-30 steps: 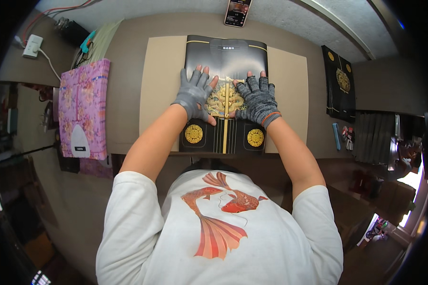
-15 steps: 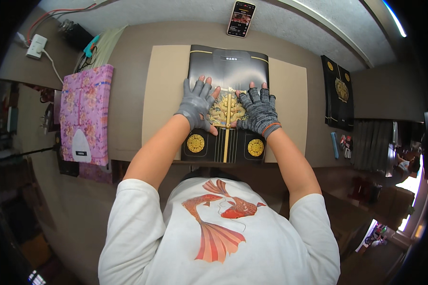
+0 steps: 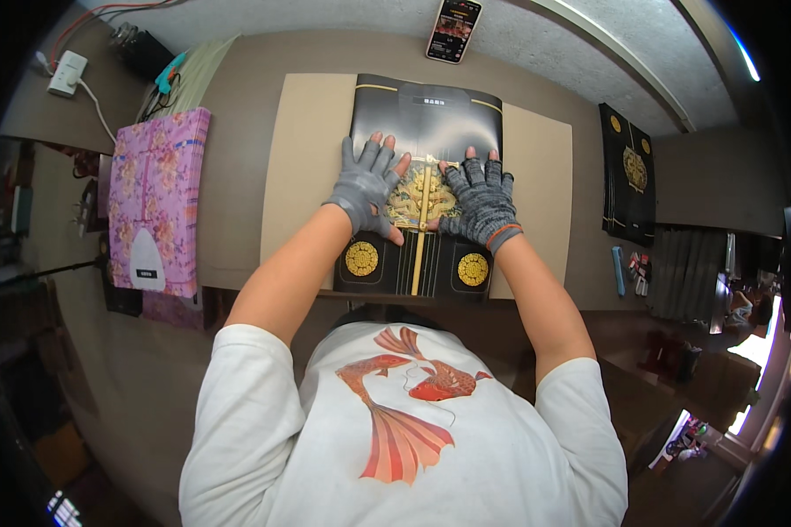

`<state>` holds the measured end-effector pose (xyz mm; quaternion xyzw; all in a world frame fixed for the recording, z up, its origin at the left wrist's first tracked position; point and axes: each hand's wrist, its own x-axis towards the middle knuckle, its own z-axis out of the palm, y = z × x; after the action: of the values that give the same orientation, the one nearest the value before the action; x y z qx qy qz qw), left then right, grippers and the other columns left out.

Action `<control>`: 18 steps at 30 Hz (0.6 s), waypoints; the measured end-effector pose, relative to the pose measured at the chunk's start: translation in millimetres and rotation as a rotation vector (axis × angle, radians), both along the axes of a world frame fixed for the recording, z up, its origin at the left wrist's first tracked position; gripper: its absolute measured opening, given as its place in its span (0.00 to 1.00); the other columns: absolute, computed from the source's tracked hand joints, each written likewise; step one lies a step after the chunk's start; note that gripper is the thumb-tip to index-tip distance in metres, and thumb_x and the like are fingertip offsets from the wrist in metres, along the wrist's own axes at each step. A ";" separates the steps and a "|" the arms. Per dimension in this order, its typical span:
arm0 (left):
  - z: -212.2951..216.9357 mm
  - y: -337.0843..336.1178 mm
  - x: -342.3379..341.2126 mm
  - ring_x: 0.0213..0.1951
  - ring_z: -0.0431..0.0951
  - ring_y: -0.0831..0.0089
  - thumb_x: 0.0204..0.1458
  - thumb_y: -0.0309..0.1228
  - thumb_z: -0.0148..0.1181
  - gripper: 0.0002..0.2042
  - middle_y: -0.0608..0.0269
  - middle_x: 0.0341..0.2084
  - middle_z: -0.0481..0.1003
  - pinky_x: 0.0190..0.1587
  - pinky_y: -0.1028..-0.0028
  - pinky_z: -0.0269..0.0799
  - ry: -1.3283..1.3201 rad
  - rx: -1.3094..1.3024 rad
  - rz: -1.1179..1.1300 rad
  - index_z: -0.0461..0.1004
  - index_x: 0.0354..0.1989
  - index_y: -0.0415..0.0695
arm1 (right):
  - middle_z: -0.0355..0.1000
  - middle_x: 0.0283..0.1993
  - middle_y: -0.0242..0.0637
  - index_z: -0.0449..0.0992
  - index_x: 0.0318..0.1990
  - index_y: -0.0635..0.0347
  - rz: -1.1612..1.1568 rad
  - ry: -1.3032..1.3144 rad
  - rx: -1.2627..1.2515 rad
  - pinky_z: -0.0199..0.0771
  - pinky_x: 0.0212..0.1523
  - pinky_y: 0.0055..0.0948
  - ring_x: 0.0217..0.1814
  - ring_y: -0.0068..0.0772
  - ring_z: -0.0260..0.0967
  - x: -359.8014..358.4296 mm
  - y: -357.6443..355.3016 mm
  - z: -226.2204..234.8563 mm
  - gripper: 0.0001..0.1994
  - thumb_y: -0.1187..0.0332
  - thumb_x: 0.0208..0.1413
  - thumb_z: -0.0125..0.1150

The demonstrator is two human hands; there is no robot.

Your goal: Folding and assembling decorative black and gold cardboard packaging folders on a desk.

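Observation:
A glossy black printed sheet [image 3: 431, 127] lies in front of me, with gold round emblems, a gold dragon-like pattern and a gold strip down the middle. Its far part bulges slightly. Under it is a larger tan board [image 3: 303, 132], showing on both sides. My left hand [image 3: 365, 189], in a plain grey fingertip-less glove, rests open on the sheet's left half with fingers spread. On the right half lies my right hand [image 3: 482, 198], in a mottled grey glove with an orange cuff edge, also open and flat. Neither hand grips anything; the palms hide part of the pattern.
A stack of pink floral folded pieces [image 3: 158, 202] lies at the left. At the right are similar black-and-gold pieces [image 3: 628, 176], beside a blue tool [image 3: 619, 270] and small items. A phone [image 3: 454, 31] leans at the wall; a white power strip [image 3: 68, 75] sits far left.
The whole view has shifted slightly, so the table things appear a little higher. Both hands stay spread flat on the black sheet, with almost no movement.

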<state>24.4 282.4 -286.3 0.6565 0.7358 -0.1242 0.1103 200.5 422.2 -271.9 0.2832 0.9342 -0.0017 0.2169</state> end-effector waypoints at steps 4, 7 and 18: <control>1.8 1.1 0.8 0.75 0.33 0.46 0.21 0.81 0.57 0.71 0.41 0.74 0.40 0.68 0.36 0.27 0.007 -0.019 0.003 0.44 0.75 0.47 | 0.33 0.80 0.46 0.46 0.75 0.31 0.001 -0.005 -0.005 0.33 0.71 0.69 0.80 0.65 0.21 -0.8 -0.9 2.5 0.59 0.22 0.33 0.61; 3.5 1.0 0.8 0.75 0.33 0.46 0.20 0.81 0.57 0.72 0.41 0.74 0.40 0.68 0.36 0.27 0.002 -0.024 0.004 0.43 0.75 0.47 | 0.34 0.80 0.46 0.47 0.75 0.31 -0.010 -0.010 -0.016 0.32 0.71 0.70 0.80 0.65 0.21 -1.0 -1.7 4.1 0.58 0.23 0.34 0.61; 12.1 6.2 3.7 0.75 0.34 0.45 0.19 0.78 0.62 0.67 0.41 0.74 0.41 0.66 0.33 0.28 -0.021 -0.063 0.008 0.44 0.75 0.67 | 0.34 0.80 0.46 0.48 0.74 0.30 0.003 0.011 -0.005 0.28 0.70 0.73 0.80 0.66 0.21 1.7 -0.4 0.5 0.57 0.21 0.35 0.58</control>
<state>28.0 288.6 -274.2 0.6512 0.7328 -0.1400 0.1390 202.2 421.8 -271.4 0.2813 0.9358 -0.0053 0.2123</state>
